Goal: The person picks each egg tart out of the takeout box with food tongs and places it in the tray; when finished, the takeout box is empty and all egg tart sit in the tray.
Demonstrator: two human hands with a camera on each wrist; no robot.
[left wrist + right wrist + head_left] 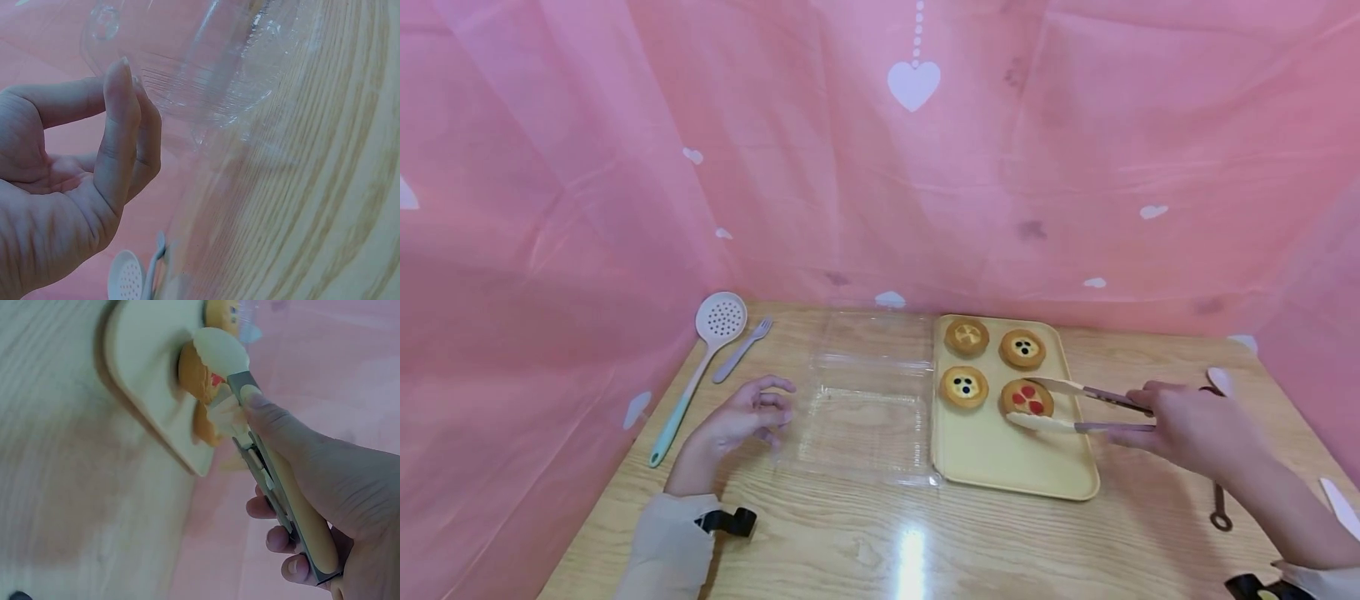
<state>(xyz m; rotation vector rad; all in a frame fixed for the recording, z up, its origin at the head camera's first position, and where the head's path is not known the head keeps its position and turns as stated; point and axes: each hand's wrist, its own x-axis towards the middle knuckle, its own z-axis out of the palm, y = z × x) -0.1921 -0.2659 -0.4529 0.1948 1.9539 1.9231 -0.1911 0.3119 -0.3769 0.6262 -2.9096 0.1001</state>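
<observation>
- We are observing the right hand (1187,425) gripping a pair of tongs (1090,408), fingers curled round the handles; the right wrist view confirms the thumb pressing along the upper arm.
- The tong tips are sitting apart on either side of the tart with red topping (1026,398), touching or just beside its rim; we cannot tell whether they are squeezing it.
- That tart is lying at the near right of four tarts on the yellow tray (1000,462), which is resting on the wooden table (865,542), right of centre.
- The other three are sharing the tray: a dark-dotted tart (964,387) near left, a second dark-dotted tart (1022,348) far right, a pale-topped tart (966,337) far left.
- The left hand (741,417) is hovering with fingers loosely curled and holding nothing, just beside the left edge of a clear plastic container (865,400) lying open, touching the tray's left side.
- A slotted spoon (700,367) and a fork (742,350) are lying at the far left of the table.
- We are finding no readable writing, brand or label; the pink backdrop (880,150) is showing only white hearts.
</observation>
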